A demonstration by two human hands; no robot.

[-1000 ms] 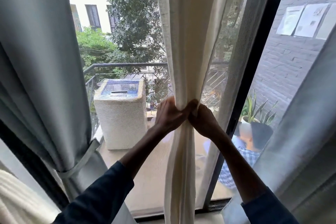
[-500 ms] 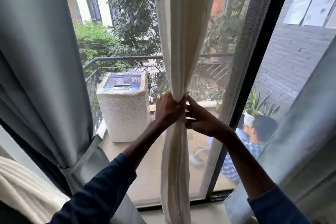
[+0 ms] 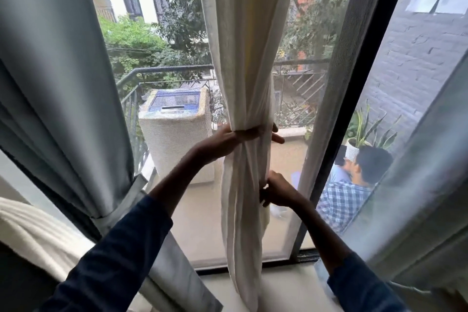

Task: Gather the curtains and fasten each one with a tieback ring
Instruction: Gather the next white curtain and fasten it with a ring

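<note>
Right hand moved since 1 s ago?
Yes: right hand dropped down the cream curtain, from mid-height of the covered washing machine to its base.

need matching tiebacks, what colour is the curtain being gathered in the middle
Cream white curtain, plain, no pattern; the head view shows it best.

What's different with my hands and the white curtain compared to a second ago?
The right hand let go at the gathering point and dropped lower, now gripping the white curtain below it. The left hand wrapped fully round the bunch, holding it alone. The white curtain stays gathered; the grey curtain on the left stays tied back.
</note>
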